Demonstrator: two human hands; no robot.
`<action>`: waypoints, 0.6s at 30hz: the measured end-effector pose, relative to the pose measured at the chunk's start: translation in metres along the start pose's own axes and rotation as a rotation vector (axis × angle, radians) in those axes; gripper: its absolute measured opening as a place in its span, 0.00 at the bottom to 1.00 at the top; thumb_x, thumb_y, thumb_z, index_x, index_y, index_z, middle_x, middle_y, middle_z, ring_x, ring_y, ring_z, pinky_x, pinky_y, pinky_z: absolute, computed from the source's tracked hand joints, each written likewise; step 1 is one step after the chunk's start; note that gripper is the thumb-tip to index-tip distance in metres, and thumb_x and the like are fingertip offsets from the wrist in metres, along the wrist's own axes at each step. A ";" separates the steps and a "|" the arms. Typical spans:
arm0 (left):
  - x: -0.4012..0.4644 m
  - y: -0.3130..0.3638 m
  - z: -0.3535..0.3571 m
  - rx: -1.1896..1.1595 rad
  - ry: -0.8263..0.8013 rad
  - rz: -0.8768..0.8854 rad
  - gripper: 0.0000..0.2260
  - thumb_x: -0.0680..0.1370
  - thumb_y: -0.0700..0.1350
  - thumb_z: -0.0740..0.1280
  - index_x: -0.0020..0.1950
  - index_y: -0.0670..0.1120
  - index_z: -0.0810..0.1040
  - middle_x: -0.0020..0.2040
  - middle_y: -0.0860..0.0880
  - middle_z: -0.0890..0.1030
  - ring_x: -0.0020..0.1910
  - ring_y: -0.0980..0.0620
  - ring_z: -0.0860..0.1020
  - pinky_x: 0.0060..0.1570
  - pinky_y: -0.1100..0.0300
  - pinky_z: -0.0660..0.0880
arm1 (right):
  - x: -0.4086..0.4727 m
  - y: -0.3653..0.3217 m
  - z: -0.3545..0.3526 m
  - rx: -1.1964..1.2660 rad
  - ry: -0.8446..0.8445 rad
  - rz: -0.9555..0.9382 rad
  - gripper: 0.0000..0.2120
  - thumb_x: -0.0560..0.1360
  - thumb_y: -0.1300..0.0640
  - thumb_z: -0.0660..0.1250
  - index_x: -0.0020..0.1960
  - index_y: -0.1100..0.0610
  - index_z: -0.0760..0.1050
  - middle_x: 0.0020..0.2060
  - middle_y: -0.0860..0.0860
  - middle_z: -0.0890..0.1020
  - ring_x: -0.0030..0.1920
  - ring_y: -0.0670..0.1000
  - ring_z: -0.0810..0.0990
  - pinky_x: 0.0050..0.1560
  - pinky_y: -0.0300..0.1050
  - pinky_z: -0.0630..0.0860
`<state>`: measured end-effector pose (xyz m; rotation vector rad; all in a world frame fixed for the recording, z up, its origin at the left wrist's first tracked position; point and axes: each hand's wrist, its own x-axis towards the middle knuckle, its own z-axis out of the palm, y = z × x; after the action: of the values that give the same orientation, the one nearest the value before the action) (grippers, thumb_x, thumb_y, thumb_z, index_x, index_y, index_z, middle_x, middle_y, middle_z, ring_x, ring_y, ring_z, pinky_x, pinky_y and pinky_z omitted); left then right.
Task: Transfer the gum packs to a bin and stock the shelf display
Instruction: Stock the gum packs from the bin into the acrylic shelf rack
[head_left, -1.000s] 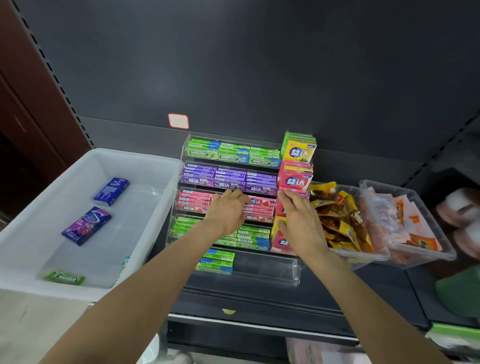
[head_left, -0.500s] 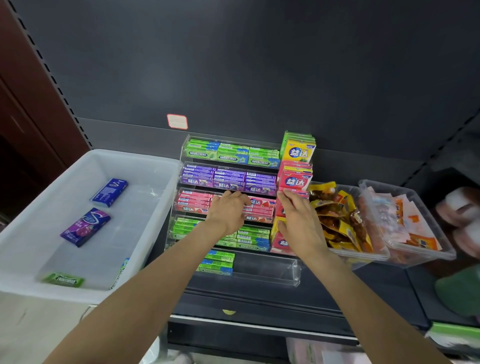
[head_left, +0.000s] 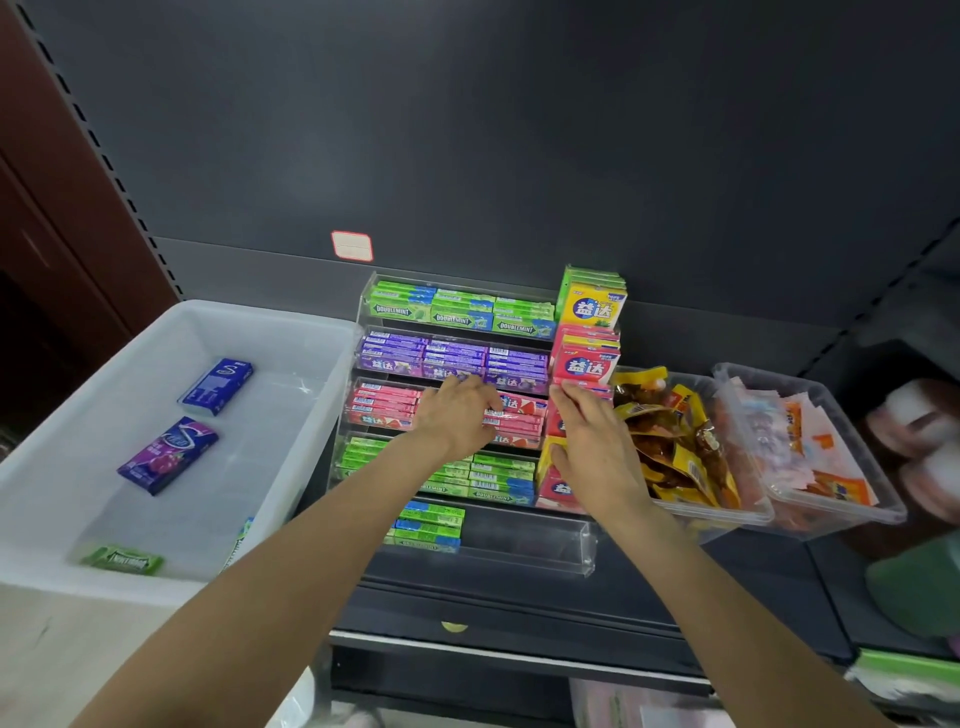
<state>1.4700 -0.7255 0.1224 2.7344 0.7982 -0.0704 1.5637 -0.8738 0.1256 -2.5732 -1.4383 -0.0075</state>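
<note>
A clear tiered display rack stands on the dark shelf, holding rows of green Doublemint packs, purple packs, pink gum packs and more green packs. My left hand lies over the pink row, its fingers curled round some of those packs. My right hand has straight fingers touching the red boxes stacked at the rack's right side. The white bin on the left holds a blue pack, a purple pack and a green pack.
Yellow-green boxes top the right-hand stack. Two clear tubs of snack packets sit right of the rack. The lowest tier holds a few blue-green packs at its left end. A price tag is on the back panel.
Both hands stay almost where they were on the pink row and the red boxes; only the view shifts slightly.
</note>
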 end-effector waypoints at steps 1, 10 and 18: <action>-0.001 0.000 0.000 0.031 0.007 0.010 0.17 0.77 0.49 0.64 0.66 0.52 0.70 0.67 0.50 0.69 0.67 0.47 0.65 0.65 0.49 0.64 | 0.000 0.000 0.000 0.000 0.001 0.001 0.33 0.77 0.51 0.64 0.76 0.52 0.52 0.73 0.50 0.59 0.74 0.50 0.55 0.73 0.46 0.58; 0.000 0.007 0.001 0.123 -0.033 0.011 0.20 0.78 0.53 0.63 0.70 0.55 0.66 0.68 0.48 0.66 0.70 0.46 0.63 0.66 0.47 0.63 | -0.001 -0.001 -0.001 -0.014 0.005 -0.002 0.33 0.77 0.51 0.64 0.76 0.53 0.51 0.74 0.50 0.59 0.74 0.49 0.55 0.73 0.46 0.57; 0.005 0.011 0.003 0.178 -0.061 0.017 0.20 0.79 0.49 0.62 0.70 0.60 0.63 0.65 0.46 0.66 0.67 0.45 0.64 0.65 0.47 0.63 | -0.001 -0.001 0.000 -0.022 0.015 -0.002 0.33 0.77 0.53 0.64 0.76 0.53 0.52 0.74 0.50 0.59 0.74 0.50 0.56 0.73 0.46 0.56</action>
<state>1.4797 -0.7325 0.1221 2.8886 0.7864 -0.2307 1.5619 -0.8739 0.1261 -2.5838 -1.4433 -0.0439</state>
